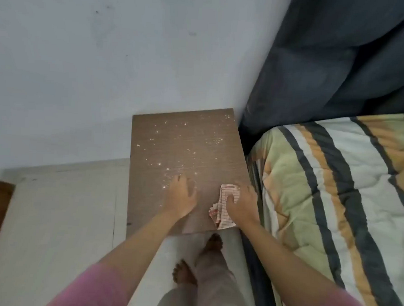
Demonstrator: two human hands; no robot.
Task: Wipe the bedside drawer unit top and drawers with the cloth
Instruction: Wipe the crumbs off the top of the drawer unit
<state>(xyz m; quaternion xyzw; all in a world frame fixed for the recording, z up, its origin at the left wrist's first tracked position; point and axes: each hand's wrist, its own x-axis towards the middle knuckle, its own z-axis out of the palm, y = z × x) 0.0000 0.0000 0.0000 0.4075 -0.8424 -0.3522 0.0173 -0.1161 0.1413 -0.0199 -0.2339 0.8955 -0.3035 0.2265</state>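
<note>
The bedside drawer unit (173,146) stands in the corner, its back edge against the pale wall (108,54) and its right side just beside the bed; only its brown wood-grain top shows from above, and the drawers themselves are out of sight; small bright droplets (167,167) speckle the top, thickest across the far half and down toward the middle.

The person's left hand (182,196) lies palm down on the near middle of the top, fingers spread loosely and flat against the wood, holding nothing; the fingertips reach into the nearest scatter of droplets.

The right hand (241,203) presses down on the cloth (225,205) at the near right corner of the top; the fingers are curled over it and gripping it; the cloth is pale with thin red checked lines, bunched and crumpled, and part of it trails toward the front edge of the unit beside the wrist.

Both forearms are bare, with pink sleeves (95,287) at the bottom of the view; a bare foot (211,243) rests on the light floor (59,215) just in front of the unit.

On the right, a quilted blanket (334,195) striped in green, orange, white and dark grey covers the bed, and a dark blue padded headboard (329,66) rises behind it.
</note>
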